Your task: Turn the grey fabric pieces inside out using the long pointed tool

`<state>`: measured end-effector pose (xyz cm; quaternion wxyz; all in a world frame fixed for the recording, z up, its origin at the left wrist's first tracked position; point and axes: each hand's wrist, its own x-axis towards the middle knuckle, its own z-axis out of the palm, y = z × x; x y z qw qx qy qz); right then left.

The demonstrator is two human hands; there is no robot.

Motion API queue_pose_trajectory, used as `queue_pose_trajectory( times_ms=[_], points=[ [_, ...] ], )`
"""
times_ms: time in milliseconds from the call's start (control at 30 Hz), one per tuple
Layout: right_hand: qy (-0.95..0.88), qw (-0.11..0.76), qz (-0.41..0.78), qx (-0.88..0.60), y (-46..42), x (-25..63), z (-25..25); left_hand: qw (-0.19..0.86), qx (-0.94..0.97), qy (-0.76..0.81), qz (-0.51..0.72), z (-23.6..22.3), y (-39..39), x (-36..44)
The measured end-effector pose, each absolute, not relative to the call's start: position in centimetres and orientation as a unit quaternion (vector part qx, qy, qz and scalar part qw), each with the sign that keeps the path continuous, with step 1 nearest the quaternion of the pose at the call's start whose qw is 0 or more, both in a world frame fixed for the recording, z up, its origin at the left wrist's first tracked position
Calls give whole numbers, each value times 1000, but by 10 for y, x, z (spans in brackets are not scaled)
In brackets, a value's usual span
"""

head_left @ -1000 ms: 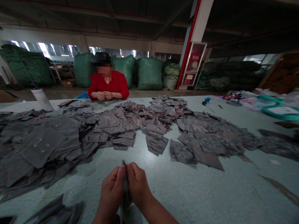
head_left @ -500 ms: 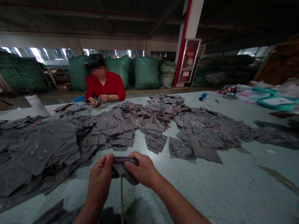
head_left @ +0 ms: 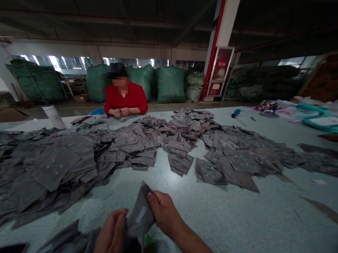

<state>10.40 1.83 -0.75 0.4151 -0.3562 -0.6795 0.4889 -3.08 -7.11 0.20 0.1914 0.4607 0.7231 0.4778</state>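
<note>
Grey cloth (head_left: 141, 214) is now tilting above the worktop (head_left: 208, 219), the fingers of the right hand (head_left: 166, 214) pinching its edge, whereas both hands were holding it before. Beside it the left hand (head_left: 111, 235) is blurring, and whether its fingers are gripping cannot be told.

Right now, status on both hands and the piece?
Right hand gripping grey fabric piece by its edge. Left hand beside it, grip unclear. Thin rod just below the piece.
</note>
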Motion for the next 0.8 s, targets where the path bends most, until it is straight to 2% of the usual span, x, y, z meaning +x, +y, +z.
queue_pose_trajectory(
  times_ms=[100,200,333,433,567,700,800],
  points=[
    [-704,402,467,-354,24,107,4,139,514,722,442,30,-48,-33],
    [-720,415,440,-341,35,109,19,149,575,693,409,42,-27,-19],
    [-719,428,421,-350,37,102,15,179,532,684,466,30,-15,-4],
    [-648,453,511,-337,21,86,-8,192,520,674,488,25,-15,-6],
    [-534,498,587,-349,0,73,-26,189,572,662,445,29,-17,-14],
    [-599,454,561,-347,12,86,-11,243,528,649,491,17,-18,-10],
    [-663,439,485,-363,25,97,4,306,437,634,560,3,-18,0]
  ],
)
